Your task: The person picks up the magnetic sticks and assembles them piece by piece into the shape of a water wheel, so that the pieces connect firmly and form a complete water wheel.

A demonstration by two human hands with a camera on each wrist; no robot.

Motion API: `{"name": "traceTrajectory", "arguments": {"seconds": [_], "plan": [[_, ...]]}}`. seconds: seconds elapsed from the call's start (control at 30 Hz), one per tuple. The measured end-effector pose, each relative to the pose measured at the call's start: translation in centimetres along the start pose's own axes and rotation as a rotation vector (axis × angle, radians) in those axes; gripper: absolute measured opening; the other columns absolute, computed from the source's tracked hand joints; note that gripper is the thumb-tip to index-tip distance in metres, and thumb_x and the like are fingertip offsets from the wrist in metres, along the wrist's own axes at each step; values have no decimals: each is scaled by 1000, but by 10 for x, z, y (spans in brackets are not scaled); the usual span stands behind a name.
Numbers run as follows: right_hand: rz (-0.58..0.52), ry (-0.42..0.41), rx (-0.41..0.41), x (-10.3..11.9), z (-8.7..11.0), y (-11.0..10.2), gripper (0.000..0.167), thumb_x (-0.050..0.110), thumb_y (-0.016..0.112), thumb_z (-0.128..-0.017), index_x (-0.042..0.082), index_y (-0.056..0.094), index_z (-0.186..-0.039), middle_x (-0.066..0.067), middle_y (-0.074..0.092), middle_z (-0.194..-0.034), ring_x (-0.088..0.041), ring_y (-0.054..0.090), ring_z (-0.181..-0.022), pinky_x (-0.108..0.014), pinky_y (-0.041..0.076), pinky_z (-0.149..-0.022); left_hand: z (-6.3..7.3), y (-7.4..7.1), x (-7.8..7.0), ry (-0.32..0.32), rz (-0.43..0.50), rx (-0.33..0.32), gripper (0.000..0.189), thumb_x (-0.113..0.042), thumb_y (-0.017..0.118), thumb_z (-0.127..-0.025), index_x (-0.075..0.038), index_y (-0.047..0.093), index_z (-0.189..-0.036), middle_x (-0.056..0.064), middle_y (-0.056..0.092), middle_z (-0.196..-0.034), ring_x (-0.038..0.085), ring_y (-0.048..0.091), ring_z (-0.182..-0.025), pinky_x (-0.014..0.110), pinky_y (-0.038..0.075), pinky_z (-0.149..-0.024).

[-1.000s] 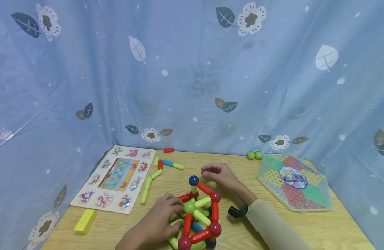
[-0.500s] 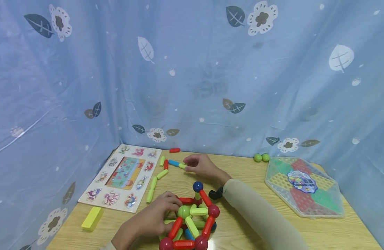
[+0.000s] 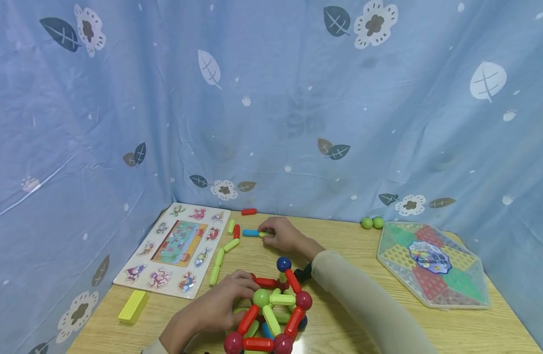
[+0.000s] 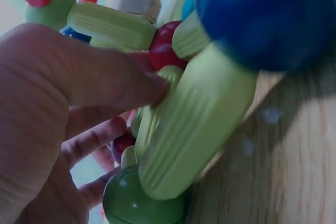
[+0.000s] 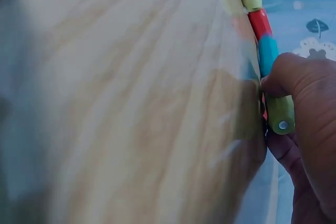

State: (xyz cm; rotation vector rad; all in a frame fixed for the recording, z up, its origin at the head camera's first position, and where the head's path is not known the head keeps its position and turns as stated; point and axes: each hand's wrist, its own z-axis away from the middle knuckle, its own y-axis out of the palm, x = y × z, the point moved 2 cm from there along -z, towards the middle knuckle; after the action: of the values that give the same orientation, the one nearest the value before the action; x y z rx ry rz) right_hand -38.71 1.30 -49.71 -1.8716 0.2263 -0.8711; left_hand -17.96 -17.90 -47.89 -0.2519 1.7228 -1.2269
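Note:
My left hand [image 3: 220, 305] holds the side of a structure built from magnetic sticks and balls, at the front of the table. Red sticks, yellow-green sticks and dark red balls [image 3: 304, 300] form its upper frame, and a blue ball [image 3: 284, 264] tops one corner. In the left wrist view my thumb rests against a yellow-green stick, other fingers behind it. Farther back, my right hand [image 3: 284, 233] pinches a loose yellow-green magnetic stick [image 5: 281, 114] between thumb and fingers. Its end meets a blue stick [image 5: 268, 53] lying on the table.
More loose sticks [image 3: 220, 256] lie in a bent row beside a sea-animal puzzle board [image 3: 173, 275]. A red stick [image 3: 249, 211] lies by the curtain. At left is a yellow block [image 3: 133, 307]; at right, two green balls [image 3: 366, 223] and a hexagonal game box [image 3: 432, 258].
My right hand has moved left and back from beside the structure to the loose sticks, and now pinches the yellow-green one. My left hand stays on the structure. The head view has shifted.

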Motion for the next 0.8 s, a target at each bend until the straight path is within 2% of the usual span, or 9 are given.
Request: {"name": "traceTrajectory", "arguments": {"seconds": [0.17, 0.33, 0.4, 0.5, 0.63, 0.8], "plan": [[-9, 8, -11, -4, 11, -1, 29, 17, 75, -101, 15, 81, -128, 2, 76, -113, -11, 57, -86, -25, 50, -78, -5, 1, -3, 15, 6, 7, 31, -22, 81, -99, -35, 80, -127, -19, 69, -139, 15, 53, -140, 49, 48, -121], [-42, 9, -54, -6, 24, -3, 30, 17, 69, -104, 11, 79, -132, -4, 79, -124, -16, 69, -103, -34, 59, -92, -11, 4, -4, 33, 29, 3, 31, -22, 82, -99, -31, 80, -129, -17, 69, -141, 18, 54, -144, 48, 47, -122], [-71, 21, -73, -7, 30, -3, 30, 15, 65, -105, 11, 79, -131, -6, 79, -127, -20, 72, -113, -40, 60, -100, -12, 5, -4, 37, 39, 3, 32, -22, 82, -99, -31, 80, -130, -17, 69, -141, 19, 55, -145, 47, 47, -122], [-106, 41, -102, -9, 40, -3, 31, 13, 60, -105, 12, 80, -129, -7, 79, -129, -25, 73, -122, -46, 59, -105, -14, 6, -4, 49, 50, 4, 32, -23, 81, -101, -30, 79, -132, -17, 69, -142, 20, 55, -146, 47, 47, -123], [-127, 61, -133, -11, 50, -3, 20, 16, 67, -107, 14, 82, -120, -4, 81, -122, -21, 75, -114, -41, 62, -98, -15, 8, -4, 60, 58, 4, 31, -23, 79, -102, -29, 79, -133, -16, 69, -143, 20, 56, -146, 46, 47, -123], [-66, 34, -133, -11, 57, -4, 8, 20, 78, -101, 18, 82, -108, 3, 79, -107, -11, 70, -97, -30, 60, -87, -16, 9, -4, 65, 61, -2, 30, -27, 78, -103, -29, 79, -133, -16, 69, -143, 20, 55, -145, 48, 48, -122]]}}
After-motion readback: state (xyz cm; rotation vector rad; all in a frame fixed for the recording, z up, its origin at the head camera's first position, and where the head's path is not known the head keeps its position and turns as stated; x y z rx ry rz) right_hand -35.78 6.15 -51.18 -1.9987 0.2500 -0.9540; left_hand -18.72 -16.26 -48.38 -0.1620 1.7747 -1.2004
